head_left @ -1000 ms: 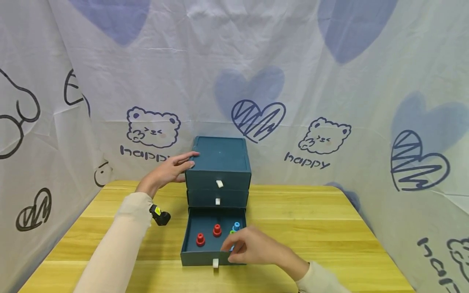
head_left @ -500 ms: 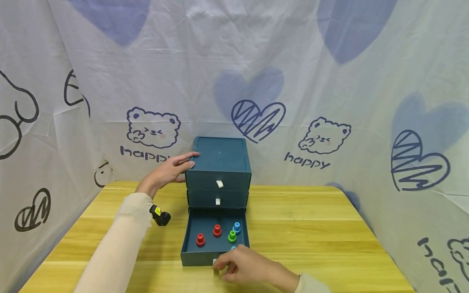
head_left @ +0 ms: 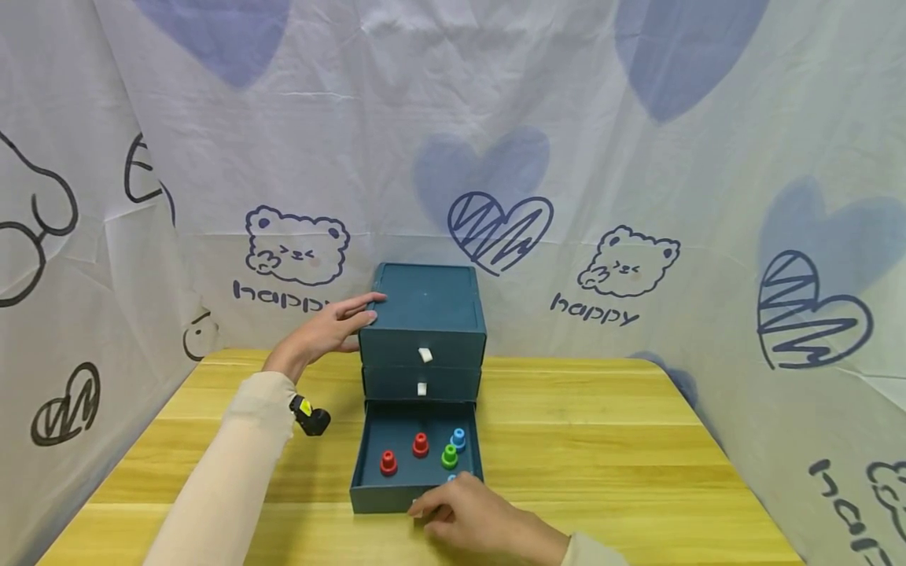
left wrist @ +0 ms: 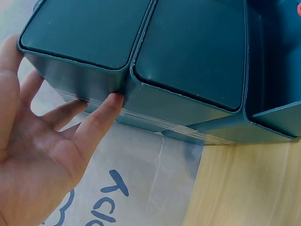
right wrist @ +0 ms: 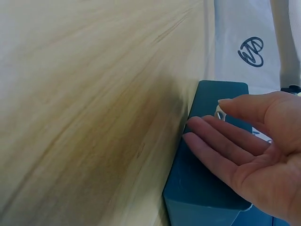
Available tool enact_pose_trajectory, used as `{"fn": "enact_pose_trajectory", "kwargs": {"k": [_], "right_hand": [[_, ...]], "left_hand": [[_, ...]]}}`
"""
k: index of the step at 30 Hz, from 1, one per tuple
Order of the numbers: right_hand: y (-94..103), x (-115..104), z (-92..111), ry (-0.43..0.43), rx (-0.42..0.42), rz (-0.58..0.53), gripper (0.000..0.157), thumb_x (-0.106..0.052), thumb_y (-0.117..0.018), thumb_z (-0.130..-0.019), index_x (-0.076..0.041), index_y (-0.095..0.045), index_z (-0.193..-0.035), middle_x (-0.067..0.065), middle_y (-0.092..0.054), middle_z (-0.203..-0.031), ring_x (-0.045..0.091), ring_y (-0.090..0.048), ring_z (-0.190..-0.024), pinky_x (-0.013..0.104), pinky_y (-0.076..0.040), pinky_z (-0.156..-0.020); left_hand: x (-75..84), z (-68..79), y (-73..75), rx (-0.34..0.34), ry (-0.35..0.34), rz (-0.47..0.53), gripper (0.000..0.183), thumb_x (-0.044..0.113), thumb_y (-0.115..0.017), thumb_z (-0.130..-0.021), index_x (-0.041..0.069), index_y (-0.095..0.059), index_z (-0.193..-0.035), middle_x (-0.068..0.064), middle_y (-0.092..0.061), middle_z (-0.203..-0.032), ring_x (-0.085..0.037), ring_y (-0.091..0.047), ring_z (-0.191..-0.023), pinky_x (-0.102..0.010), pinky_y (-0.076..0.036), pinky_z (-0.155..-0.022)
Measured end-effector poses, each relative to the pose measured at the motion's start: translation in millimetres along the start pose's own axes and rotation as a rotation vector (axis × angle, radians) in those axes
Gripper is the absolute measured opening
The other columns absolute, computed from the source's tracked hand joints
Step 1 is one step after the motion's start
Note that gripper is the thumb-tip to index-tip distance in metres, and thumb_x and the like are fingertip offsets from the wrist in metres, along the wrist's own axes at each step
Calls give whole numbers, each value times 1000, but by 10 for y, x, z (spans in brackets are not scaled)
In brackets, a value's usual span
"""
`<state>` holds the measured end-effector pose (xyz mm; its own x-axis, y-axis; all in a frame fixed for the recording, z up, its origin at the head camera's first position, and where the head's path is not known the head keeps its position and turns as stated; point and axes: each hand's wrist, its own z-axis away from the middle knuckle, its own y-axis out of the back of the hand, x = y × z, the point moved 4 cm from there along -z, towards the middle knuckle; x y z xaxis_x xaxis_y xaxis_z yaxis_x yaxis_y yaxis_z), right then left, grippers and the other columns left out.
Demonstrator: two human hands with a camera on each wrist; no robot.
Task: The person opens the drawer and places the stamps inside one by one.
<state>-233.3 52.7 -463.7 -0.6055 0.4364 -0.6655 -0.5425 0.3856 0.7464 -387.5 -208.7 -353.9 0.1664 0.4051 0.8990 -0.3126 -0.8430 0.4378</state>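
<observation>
A dark teal set of drawers (head_left: 425, 299) stands on the table, its bottom drawer (head_left: 368, 452) pulled out. Two red stepped pegs (head_left: 421, 445), a green one (head_left: 449, 456) and a blue one (head_left: 458, 439) stand in that drawer. Another blue peg (head_left: 451, 477) is mostly hidden by my right hand (head_left: 470, 515). At the drawer's front, this hand pinches the small white handle (right wrist: 220, 113) between thumb and index finger. My left hand (head_left: 322, 330) rests against the cabinet's upper left side, fingers extended (left wrist: 101, 117) along the wall.
Two white handles, an upper one (head_left: 425, 355) and a lower one (head_left: 421, 389), stick out from the closed drawers. Behind the wooden table (head_left: 587, 440) hangs a printed white cloth (head_left: 396, 157). A black wrist camera (head_left: 311, 418) sits on the left wrist.
My right hand has moved from over the drawer's right side down and left to its front handle, uncovering the green peg. The left hand and the drawer have stayed put.
</observation>
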Motion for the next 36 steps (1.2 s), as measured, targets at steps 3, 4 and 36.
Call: {"fn": "enact_pose_trajectory", "kwargs": {"k": [3, 4, 36], "right_hand": [[14, -5, -8, -1, 27, -11, 25, -3, -70, -94, -11, -79, -116, -2, -80, -111, -11, -64, -84, 8, -56, -73], [20, -9, -11, -1, 41, -14, 24, -3, -70, -94, -11, -80, -115, -2, -80, -110, -11, -64, -85, 8, -56, -74], [251, 281, -410, -79, 355, -27, 11, -2, -74, -93, -6, -83, -99, 4, -82, -93, -3, -69, -73, 11, -56, -70]], "left_hand": [[3, 0, 0, 1, 2, 0, 55, 43, -50, -109, 32, -36, -161, -13, -17, -174, -43, -22, -158, -64, -39, -118], [2, 0, 0, 2, 3, 0, 55, 42, -50, -109, 32, -36, -161, -13, -17, -174, -43, -22, -158, -64, -39, -118], [4, 1, 7, -12, 23, 15, 57, 45, -51, -108, 33, -35, -161, -12, -17, -174, -42, -23, -158, -63, -39, -118]]}}
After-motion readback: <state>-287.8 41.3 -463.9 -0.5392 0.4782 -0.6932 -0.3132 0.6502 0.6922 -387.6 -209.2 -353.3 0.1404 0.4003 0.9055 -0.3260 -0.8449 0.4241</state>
